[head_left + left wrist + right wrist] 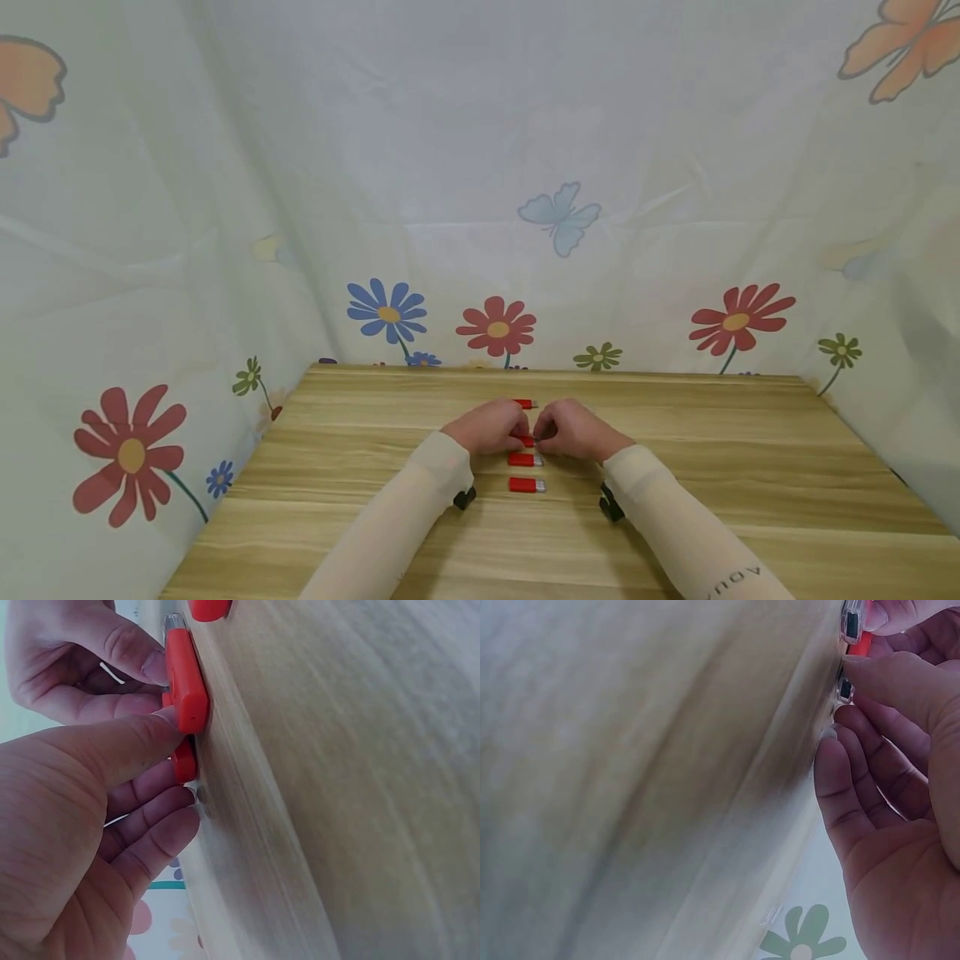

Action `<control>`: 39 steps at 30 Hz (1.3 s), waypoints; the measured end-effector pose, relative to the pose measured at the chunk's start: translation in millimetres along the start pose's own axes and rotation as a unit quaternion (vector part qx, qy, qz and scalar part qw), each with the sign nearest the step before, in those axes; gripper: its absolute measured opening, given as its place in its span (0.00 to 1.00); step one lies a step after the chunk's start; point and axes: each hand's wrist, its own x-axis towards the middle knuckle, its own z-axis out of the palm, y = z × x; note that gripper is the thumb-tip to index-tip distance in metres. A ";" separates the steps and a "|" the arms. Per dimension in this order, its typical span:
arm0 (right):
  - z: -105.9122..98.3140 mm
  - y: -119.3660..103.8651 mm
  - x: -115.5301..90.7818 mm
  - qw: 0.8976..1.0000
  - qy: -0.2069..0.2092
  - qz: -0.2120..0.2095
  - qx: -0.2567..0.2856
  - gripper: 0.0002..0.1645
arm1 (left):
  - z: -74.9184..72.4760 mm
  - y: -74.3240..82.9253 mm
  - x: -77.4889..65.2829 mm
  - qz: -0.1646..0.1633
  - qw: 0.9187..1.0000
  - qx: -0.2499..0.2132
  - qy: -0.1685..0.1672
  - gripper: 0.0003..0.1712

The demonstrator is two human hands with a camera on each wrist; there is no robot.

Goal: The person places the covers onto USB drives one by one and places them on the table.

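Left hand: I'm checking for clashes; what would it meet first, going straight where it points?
Beyond the red USB stick at its fingertips, the left hand would probably meet the right hand first; depth is hard to judge.

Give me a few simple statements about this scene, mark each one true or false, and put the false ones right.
1. The left hand and the right hand both have fingers at one red stick. True.
2. The stick nearest the viewer lies on the table, touched by neither hand. True.
3. The table has a flowered top. False: it shows wood grain; the flower pattern is on the sheet around it.
4. The person wears thick gloves. False: both hands are bare.
5. Lettering shows on the left sleeve only. False: it shows on the right sleeve.
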 end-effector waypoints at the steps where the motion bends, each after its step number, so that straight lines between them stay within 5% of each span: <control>1: -0.4 -0.3 -0.3 1.000 0.000 0.000 0.000 0.03 | -0.4 -0.3 0.1 0.000 1.000 -0.002 0.000 0.07; 10: -13.0 -0.1 -6.2 0.999 0.011 0.039 -0.003 0.06 | -4.9 -7.2 6.7 -0.054 0.996 -0.070 0.009 0.07; 17: -31.2 5.0 -4.5 0.998 0.039 0.012 -0.037 0.06 | -22.0 3.3 12.3 -0.079 0.996 -0.017 0.026 0.11; 23: -44.3 14.6 2.3 0.991 0.072 -0.015 -0.108 0.08 | -16.2 -1.8 29.6 -0.084 0.993 0.063 0.056 0.13; 30: -53.1 37.1 5.9 0.990 0.033 0.048 -0.132 0.15 | -3.6 -9.1 45.9 -0.104 0.988 0.107 0.048 0.10; 39: -55.5 54.7 -1.6 0.993 0.018 0.052 -0.105 0.14 | 3.4 -11.0 50.8 -0.103 0.986 0.121 0.047 0.07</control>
